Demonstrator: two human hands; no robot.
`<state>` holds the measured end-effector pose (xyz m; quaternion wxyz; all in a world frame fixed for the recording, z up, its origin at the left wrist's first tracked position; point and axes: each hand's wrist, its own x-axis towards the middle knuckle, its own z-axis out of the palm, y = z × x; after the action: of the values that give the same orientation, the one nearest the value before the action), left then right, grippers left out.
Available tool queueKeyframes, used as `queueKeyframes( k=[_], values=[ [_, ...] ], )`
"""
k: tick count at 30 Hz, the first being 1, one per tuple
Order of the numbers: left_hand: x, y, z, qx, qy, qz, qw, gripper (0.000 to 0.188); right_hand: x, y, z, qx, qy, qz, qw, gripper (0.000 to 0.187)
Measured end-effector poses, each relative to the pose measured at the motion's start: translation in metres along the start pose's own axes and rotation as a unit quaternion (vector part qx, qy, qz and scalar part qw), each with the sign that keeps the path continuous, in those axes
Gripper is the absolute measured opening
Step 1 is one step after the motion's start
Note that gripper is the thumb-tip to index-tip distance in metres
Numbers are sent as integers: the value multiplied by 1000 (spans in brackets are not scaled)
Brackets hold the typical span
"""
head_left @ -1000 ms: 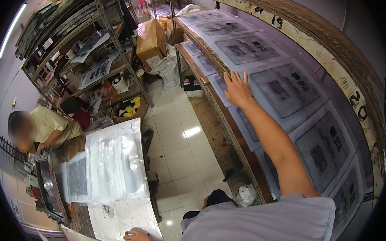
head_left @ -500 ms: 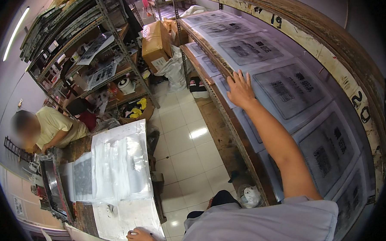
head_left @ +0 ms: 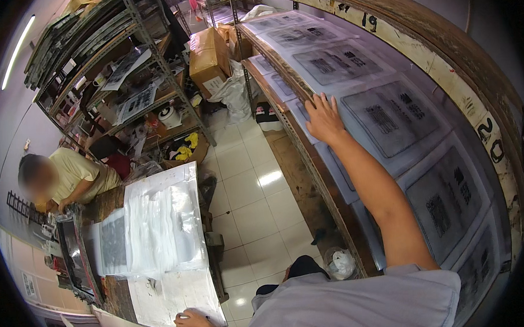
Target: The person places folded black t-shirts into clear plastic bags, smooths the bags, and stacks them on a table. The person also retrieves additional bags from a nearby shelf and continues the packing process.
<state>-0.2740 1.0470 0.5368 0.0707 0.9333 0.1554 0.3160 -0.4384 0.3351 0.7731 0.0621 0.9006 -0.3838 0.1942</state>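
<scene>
My right hand point(head_left: 324, 120) reaches out to the shelf rack on the right. Its fingers are spread and rest at the inner edge of the upper shelf, by clear plastic sheets point(head_left: 383, 123) printed with dark panels, holding nothing I can see. My left hand point(head_left: 191, 321) lies low on the near end of a white board point(head_left: 168, 299), fingers loosely bent and a gap by the thumb. On that board, farther off, sits a stack of shiny clear plastic sheets point(head_left: 165, 226). A dark printed sheet point(head_left: 113, 243) lies to its left.
A person point(head_left: 78, 177) in a pale yellow shirt leans over the table's left end, near a dark frame point(head_left: 76, 253). A metal rack point(head_left: 135, 69), a cardboard box point(head_left: 209, 60) and a white sack point(head_left: 232, 94) stand farther back. A tiled floor point(head_left: 251, 181) separates table and shelves.
My right hand has shifted very slightly along the shelf edge, and my left hand a little to the right on the board. The sheets stay in place.
</scene>
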Motion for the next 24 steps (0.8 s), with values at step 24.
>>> queueKeyframes(
  k=[24],
  values=[
    [-2,10,-11,-9,5,11,1000,24,1,0,1,8,-6,5,1000,53]
  ],
)
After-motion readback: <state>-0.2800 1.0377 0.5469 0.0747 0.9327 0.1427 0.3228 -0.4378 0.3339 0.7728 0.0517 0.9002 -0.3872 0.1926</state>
